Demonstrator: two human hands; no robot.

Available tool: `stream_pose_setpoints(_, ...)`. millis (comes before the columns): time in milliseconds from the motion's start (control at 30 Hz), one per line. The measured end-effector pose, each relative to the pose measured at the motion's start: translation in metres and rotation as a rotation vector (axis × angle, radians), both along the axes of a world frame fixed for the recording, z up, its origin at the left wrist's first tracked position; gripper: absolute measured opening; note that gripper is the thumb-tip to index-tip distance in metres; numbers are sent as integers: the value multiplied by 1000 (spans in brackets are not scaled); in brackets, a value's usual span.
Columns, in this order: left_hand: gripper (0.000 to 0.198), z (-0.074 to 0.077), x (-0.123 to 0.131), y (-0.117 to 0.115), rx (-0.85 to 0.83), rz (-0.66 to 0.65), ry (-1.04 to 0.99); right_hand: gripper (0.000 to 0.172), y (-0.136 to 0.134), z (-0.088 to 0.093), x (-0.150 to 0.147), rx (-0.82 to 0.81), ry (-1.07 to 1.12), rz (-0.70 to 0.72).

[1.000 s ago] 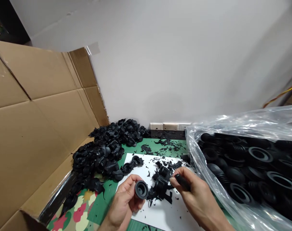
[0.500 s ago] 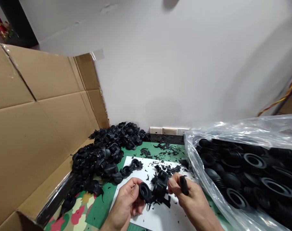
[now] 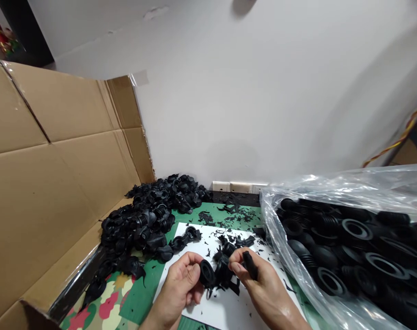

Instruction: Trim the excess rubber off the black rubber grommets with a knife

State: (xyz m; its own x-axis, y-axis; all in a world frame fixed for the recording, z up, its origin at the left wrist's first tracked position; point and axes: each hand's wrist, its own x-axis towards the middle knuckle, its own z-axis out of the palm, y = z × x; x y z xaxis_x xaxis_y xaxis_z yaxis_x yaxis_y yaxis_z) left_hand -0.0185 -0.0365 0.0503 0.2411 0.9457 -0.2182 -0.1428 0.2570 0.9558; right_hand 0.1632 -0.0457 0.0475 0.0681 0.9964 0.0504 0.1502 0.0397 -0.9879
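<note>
My left hand [image 3: 183,285] is closed, thumb and fingers pinching the rim of a black rubber bellows [image 3: 207,273]. The round opening of the bellows faces toward me, with ribs inside. My right hand [image 3: 254,272] is closed around a tool with a thick black handle [image 3: 250,265] that sticks up past the fingers. The working end of that tool is hidden. Its fingertips are beside more black ribbed rubber [image 3: 224,268], between the two hands. I cannot tell whether this rubber is joined to the bellows. Under both hands lies a white sheet [image 3: 225,311].
A heap of black rubber pieces [image 3: 139,224] lies at left beside a cardboard sheet [image 3: 77,169]. Black scraps [image 3: 239,213] litter the green mat [image 3: 191,219]. At right, a clear plastic bag [image 3: 273,224] holds several ribbed black parts [image 3: 359,229]. A wall with sockets [image 3: 241,187] stands behind.
My right hand has shifted left, closer to my left hand and the rubber between them. My left hand keeps its pinch on the bellows, which has turned slightly. The view has moved a little.
</note>
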Motion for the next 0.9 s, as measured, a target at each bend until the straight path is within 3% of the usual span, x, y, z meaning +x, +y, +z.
stream_pose_setpoints(133, 37, -2, 2, -1, 84, -3, 81, 22, 0, -1, -1, -75, 133, 71)
stream_pose_setpoints(367, 25, 6, 12, -2, 446, -11, 400, 33, -10, 3, -12, -200, 348, 157)
stream_pose_setpoints(567, 29, 20, 18, -2, 423, -47, 489, 41, -7, 1, -8, -205, 343, 162)
stream_pose_setpoints(900, 35, 21, 26, 1, 480, -33, 450, 40, -4, -4, -12, -203, 338, 118)
